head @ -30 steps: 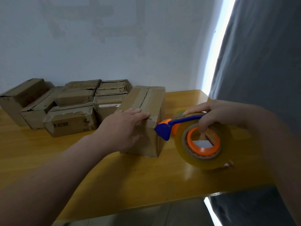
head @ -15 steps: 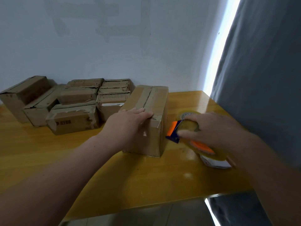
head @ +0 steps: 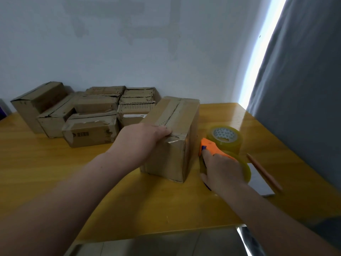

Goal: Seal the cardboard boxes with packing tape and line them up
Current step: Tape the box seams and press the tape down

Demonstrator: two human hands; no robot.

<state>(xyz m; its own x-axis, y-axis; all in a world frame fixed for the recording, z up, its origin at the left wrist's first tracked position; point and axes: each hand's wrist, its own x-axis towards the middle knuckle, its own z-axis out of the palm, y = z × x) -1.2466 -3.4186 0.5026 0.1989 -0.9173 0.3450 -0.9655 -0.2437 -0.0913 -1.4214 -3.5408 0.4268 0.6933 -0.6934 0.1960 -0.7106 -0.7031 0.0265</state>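
Brown corrugated cardboard box (head: 166,159) stands on the glossy yellow wooden tabletop (head: 73,172), in front of a pile of worn cardboard boxes (head: 90,130) against the wall. A tape strip already runs along its top seam. The left hand (head: 142,139) holds it with fingers hooked over the near top edge. The right hand (head: 223,169) grips the orange-and-blue tape dispenser with its clear yellowish roll (head: 208,145), set low, just beside the box's right side.

The likely trouble is the box skidding. The tabletop looks slick, and a pull on the tape could drag the box if the left hand eases. Tape started this low may also wrinkle or miss the torn near corner. A spare roll of clear tape (head: 224,137) sits right behind the dispenser and could get knocked. The slim brown pencil (head: 263,170) near the edge could roll off.
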